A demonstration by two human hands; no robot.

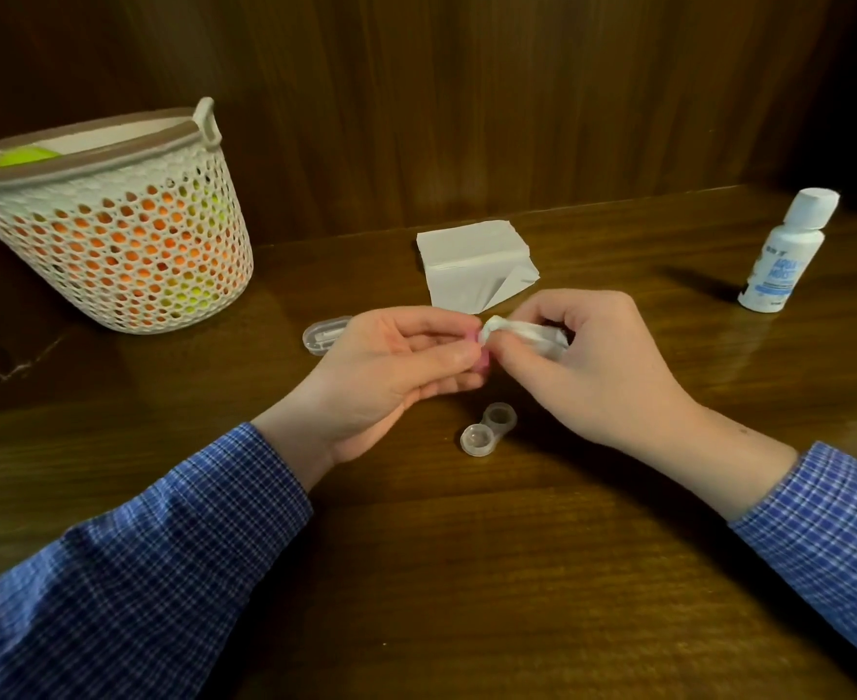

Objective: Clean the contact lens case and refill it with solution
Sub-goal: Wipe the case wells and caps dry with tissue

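Just below the centre of the frame, your contact lens case (pixel 488 429) lies on the wooden table (pixel 517 573) with both wells uncapped and facing up; I can't tell whether they are wet or dry. Above it, your left hand (pixel 391 368) is closed around a small pink cap (pixel 634 365) (only a sliver of it shows between your fingertips), and your right hand (pixel 588 361) pinches a twisted wad of tissue (pixel 522 334) with its tip pressed into that cap. So you look to be midway through the cleaning: one cap is being wiped, and I can't see the other cap anywhere. The refill seems still ahead, since the solution bottle (pixel 786 252) stands capped and untouched at the right edge, well apart from your hands. A folded tissue (pixel 472 267) lies just above your hands, a small clear oblong holder (pixel 321 336) just left of them, and a perforated basket (pixel 113 219) in the upper left.
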